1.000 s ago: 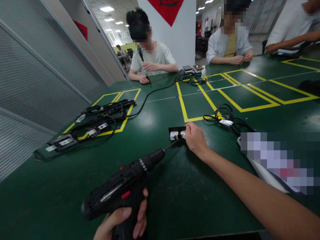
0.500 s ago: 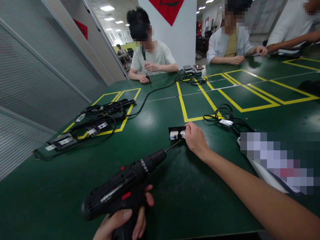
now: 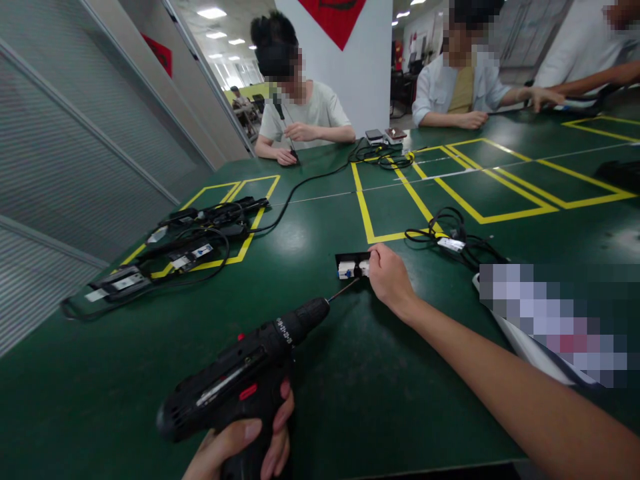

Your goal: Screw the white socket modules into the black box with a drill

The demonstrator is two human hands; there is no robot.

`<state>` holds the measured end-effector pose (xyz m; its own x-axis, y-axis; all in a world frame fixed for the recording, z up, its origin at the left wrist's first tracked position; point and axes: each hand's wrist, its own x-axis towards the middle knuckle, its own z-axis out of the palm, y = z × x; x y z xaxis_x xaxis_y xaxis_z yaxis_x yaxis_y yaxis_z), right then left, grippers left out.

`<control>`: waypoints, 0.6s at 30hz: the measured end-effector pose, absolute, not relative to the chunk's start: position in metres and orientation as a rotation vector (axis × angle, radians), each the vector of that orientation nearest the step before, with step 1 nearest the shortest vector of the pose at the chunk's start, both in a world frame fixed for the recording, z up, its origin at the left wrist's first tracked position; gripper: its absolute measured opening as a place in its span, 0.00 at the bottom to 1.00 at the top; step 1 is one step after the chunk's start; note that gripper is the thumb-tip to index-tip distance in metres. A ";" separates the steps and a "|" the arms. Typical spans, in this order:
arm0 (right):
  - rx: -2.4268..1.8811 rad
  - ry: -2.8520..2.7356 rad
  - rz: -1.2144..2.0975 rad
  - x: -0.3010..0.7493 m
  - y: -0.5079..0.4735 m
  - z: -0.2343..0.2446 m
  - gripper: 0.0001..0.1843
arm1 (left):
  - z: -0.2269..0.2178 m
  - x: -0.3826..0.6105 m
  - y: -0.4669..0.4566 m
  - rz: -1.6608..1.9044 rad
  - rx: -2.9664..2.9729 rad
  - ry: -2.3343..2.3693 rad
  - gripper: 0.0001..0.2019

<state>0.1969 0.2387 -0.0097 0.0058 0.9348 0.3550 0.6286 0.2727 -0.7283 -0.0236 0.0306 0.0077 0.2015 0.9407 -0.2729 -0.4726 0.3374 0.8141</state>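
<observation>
My left hand (image 3: 245,437) is wrapped round the grip of a black cordless drill (image 3: 240,367) with red buttons. Its long thin bit (image 3: 343,291) points up and right, the tip at or very near the lower edge of a small black part with white and blue blocks (image 3: 346,270). Whether the tip touches it I cannot tell. My right hand (image 3: 389,273) is closed on the right end of that part on the green table, its fingers partly hiding it.
Black cables and adapters (image 3: 200,243) lie at left; another cable bundle (image 3: 453,237) lies at right beyond my wrist. A blurred-out flat thing (image 3: 525,340) is at near right. Yellow tape (image 3: 363,200) marks the green table (image 3: 310,373). A co-worker (image 3: 310,113) with a tool sits opposite; others are at far right.
The drill has shifted slightly left, and my left fingers have closed further round its grip. At far right a co-worker's hand has reached out to the right.
</observation>
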 end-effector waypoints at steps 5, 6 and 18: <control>-1.448 -1.714 0.462 0.197 0.238 -0.009 0.16 | 0.006 -0.024 0.030 1.084 0.629 0.895 0.14; -1.450 -1.714 0.461 0.197 0.238 -0.008 0.16 | 0.006 -0.024 0.030 1.088 0.626 0.902 0.14; -1.455 -1.707 0.477 0.197 0.238 -0.008 0.16 | 0.010 -0.023 0.030 1.093 0.635 0.893 0.15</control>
